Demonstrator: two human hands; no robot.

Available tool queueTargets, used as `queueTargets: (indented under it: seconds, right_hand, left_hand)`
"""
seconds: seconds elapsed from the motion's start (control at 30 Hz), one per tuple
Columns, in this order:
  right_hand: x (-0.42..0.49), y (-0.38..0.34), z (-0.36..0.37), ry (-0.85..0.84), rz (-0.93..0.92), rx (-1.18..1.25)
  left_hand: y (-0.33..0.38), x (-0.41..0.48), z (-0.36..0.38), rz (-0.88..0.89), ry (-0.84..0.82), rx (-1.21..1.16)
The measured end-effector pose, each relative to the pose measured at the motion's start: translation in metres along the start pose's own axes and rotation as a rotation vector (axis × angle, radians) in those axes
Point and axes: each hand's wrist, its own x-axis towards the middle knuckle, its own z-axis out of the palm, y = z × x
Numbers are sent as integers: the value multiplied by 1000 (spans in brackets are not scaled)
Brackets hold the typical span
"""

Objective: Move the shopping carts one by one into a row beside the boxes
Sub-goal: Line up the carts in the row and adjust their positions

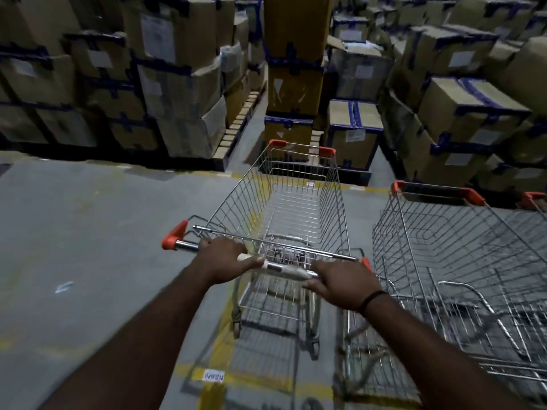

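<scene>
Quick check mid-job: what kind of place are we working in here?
Most likely a warehouse or store stockroom: taped cardboard boxes stacked high on pallets, a concrete floor with yellow lines, and wire shopping carts beside the stacks.

One wide-angle camera, worn on the head, looks forward and steeply down from standing height, close above the handle (285,270) of a shopping cart (291,202) at mid-frame, taking in the grey floor (88,232) out to the stacked boxes (177,84) along its far edge.
</scene>
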Motion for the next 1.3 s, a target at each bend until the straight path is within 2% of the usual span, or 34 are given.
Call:
queueTargets:
  seconds: [0.17,0.3,0.43,0.6,1.3]
  right_hand:
    - [37,24,-3,3,18,-9]
    - [71,34,-8,83,60,-40]
    - [100,47,-9,172,152,0]
    - [115,61,-9,159,166,23]
    - [-4,13,15,146,168,13]
  left_hand:
    - [-2,31,-1,10,49,-70]
    - [0,61,-2,-76,91,-4]
    - [5,93,-7,-153,48,-1]
    - [8,106,-8,-172,14,-15]
    - [23,-31,14,-114,30,-107]
